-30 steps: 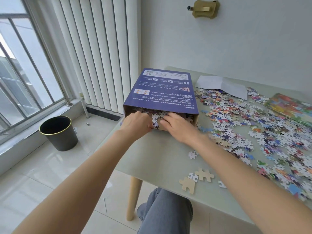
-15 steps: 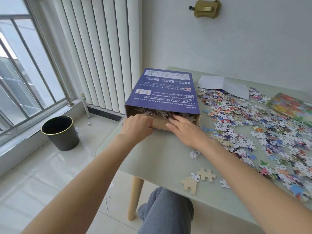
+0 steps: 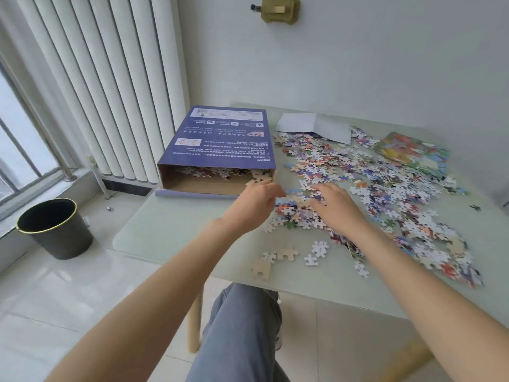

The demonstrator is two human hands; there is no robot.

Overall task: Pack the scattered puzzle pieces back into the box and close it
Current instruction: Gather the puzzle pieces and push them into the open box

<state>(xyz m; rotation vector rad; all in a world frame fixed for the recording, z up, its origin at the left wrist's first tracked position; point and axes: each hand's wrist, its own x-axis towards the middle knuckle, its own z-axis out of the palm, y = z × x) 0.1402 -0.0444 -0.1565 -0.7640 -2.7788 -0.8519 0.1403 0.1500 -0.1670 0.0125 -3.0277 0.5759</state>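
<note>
Both hands have left the box (image 3: 217, 150) mouth and swung right onto the pieces (image 3: 385, 188) — left hand (image 3: 254, 204) loosely curled at the heap's near edge, right hand (image 3: 334, 202) flat, fingers spread. Box lies open-ended at the table (image 3: 176, 230) corner, bare glass in front; some pieces sit inside.

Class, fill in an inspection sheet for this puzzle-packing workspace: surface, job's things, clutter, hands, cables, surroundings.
Surface: pale green table, near-left part bare.
Job's things: purple box open towards the person, some pieces inside; loose puzzle pieces spread across the right.
Clutter: white paper sheet; colourful picture sheet.
Hands: left hand and right hand on the pile beside the box mouth.
Cables: nothing seen.
Surroundings: black bin on floor; white radiator; window at left.
</note>
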